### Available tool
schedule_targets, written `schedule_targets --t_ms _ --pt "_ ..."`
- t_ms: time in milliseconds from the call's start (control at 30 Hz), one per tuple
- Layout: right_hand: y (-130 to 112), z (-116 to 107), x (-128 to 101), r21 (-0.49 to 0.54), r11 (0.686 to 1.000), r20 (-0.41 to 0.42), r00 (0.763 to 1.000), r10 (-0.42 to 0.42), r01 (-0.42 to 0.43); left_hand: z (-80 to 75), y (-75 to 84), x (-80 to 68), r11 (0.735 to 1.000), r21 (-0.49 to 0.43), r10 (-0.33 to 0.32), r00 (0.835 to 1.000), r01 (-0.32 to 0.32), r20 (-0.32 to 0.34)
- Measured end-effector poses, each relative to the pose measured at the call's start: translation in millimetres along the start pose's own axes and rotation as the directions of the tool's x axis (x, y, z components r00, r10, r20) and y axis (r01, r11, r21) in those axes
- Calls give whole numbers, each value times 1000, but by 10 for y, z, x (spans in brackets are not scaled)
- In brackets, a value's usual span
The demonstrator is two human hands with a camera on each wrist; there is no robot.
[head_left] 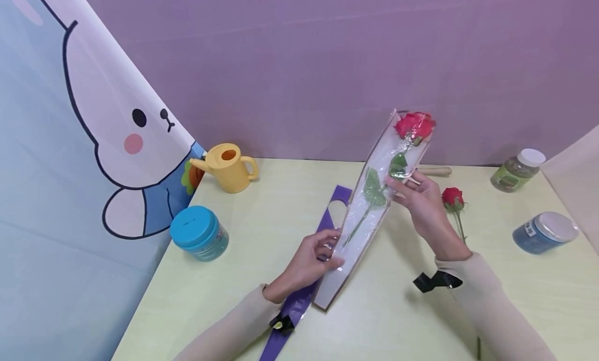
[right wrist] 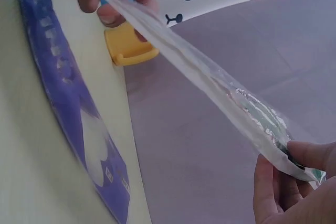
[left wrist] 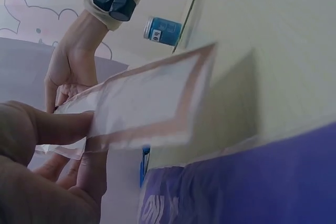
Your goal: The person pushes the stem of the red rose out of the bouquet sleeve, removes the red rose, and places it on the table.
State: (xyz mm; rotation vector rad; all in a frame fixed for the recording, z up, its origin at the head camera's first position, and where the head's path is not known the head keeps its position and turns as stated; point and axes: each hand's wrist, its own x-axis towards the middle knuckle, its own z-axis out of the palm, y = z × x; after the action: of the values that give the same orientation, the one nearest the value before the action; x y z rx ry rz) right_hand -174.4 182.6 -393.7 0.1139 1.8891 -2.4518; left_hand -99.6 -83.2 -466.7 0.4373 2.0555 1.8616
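Both hands hold a long tapered clear sleeve with a white backing, raised at a slant above the table. Inside it lies a red rose with green leaves, its bloom at the upper end. My left hand pinches the lower part, with the thumb on the face and fingers behind. At the upper right edge, my right hand grips the sleeve between thumb and fingers, beside the leaves. A flat purple tapered bag with white print lies partly under the left forearm.
On the table stand a yellow watering can, a blue-lidded jar, a white-capped jar and a blue jar. Another red rose lies by the right forearm, its stem partly hidden. A wooden handle shows behind the right hand.
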Motion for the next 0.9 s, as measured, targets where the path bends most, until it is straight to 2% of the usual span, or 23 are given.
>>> schedule_targets --t_ms 300,467,567,900 --pt "-10 32 -41 -30 1000 21 1000 -5 5 -49 46 36 998 56 9 1000 -9 9" --pt "10 59 -79 -88 996 38 999 -12 16 -52 87 98 996 85 39 997 -34 -60" --pt "29 67 -95 -124 992 52 999 -15 22 -31 107 138 997 67 51 994 -45 -96" --pt "83 104 -112 -153 988 82 996 -19 32 27 124 158 999 -32 33 993 -37 -111"
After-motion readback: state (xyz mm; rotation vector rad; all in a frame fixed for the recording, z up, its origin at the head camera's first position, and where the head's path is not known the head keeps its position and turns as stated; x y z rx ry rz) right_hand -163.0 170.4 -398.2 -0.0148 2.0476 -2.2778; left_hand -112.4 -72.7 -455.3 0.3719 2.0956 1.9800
